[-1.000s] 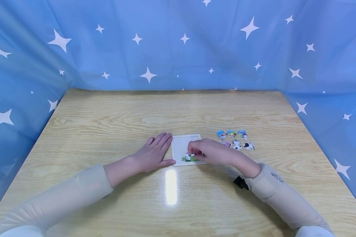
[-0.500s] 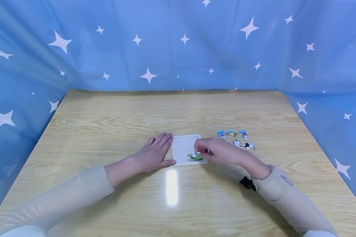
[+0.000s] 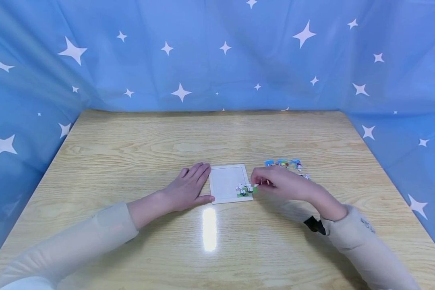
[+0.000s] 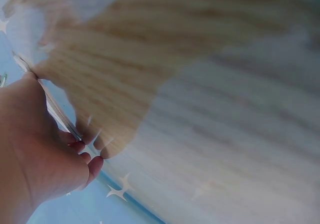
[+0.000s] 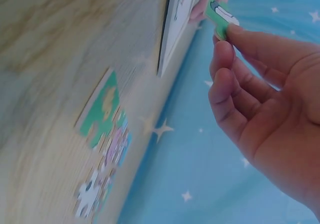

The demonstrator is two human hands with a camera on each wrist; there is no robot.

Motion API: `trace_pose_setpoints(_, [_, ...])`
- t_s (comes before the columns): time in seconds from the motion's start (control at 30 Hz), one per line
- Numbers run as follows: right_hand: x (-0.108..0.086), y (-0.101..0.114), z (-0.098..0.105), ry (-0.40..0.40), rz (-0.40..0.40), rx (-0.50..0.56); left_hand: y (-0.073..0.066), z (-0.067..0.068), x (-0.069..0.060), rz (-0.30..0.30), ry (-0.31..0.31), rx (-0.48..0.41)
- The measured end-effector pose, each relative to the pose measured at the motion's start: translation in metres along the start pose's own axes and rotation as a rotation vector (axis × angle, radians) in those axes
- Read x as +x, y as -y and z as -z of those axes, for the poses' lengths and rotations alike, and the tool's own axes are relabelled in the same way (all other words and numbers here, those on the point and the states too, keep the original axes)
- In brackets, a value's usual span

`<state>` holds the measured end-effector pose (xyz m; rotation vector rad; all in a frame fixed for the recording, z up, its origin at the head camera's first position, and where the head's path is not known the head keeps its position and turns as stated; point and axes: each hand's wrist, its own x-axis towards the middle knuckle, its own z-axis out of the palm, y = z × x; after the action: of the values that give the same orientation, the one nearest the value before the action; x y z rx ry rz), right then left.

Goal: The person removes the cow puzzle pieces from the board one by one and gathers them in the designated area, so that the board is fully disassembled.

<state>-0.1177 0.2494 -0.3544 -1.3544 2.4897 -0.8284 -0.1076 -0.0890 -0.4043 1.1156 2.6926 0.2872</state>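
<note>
A shallow white puzzle board (image 3: 224, 177) lies on the table. My left hand (image 3: 188, 187) rests flat at its left edge, with fingertips and thumb touching the rim. In the board's lower right corner there is a green and white puzzle piece (image 3: 242, 190). My right hand (image 3: 279, 183) pinches another green and white puzzle piece (image 5: 221, 17) between thumb and fingers, raised over the board's right edge. Behind that hand, several loose picture pieces (image 3: 283, 163) lie on the table, partly covered by it. The right wrist view shows a green piece (image 5: 102, 108) among them.
The wood-grain table (image 3: 148, 137) reaches back to a blue curtain (image 3: 203, 52) with white stars. A bright light reflection (image 3: 209, 229) shows on the tabletop in front of the board. A black strap (image 3: 314, 224) sits under the right wrist.
My right hand has moved right across the board with the pinched puzzle piece, from its lower middle to its right edge. The piece in the corner has come into view. My left hand stays put.
</note>
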Motion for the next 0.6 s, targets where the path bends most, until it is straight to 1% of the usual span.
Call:
trace_pose_setpoints(0.07, [-0.004, -0.004, 0.001, -0.007, 0.013, 0.001, 0.0, 0.0, 0.0, 0.002, -0.001, -0.002])
trace_pose_setpoints(0.13, [-0.008, -0.005, 0.003, -0.004, 0.002, -0.001, 0.0, 0.0, 0.0, 0.004, 0.001, -0.006])
trace_pose_setpoints(0.2, [-0.011, -0.005, 0.006, 0.009, -0.031, 0.0, 0.0, 0.0, -0.001, 0.004, 0.001, -0.009])
trace_pose_setpoints(0.23, [-0.011, 0.001, 0.01, 0.021, -0.068, -0.006, 0.0, 0.0, -0.001, 0.002, 0.001, -0.01])
trace_pose_setpoints(0.33, [-0.014, 0.006, 0.016, 0.054, -0.134, 0.002, 0.0, 0.001, -0.001, 0.001, 0.0, -0.013])
trace_pose_setpoints(0.4, [-0.016, 0.006, 0.02, 0.07, -0.161, 0.003, 0.0, 0.001, -0.001, 0.002, 0.0, -0.013])
trace_pose_setpoints(0.47, [-0.018, 0.005, 0.023, 0.074, -0.166, -0.003, 0.0, 0.001, -0.002, 0.005, 0.001, -0.011])
trace_pose_setpoints(0.6, [-0.024, 0.0, 0.027, 0.059, -0.145, -0.018, 0.0, 0.0, -0.002, 0.006, -0.005, -0.006])
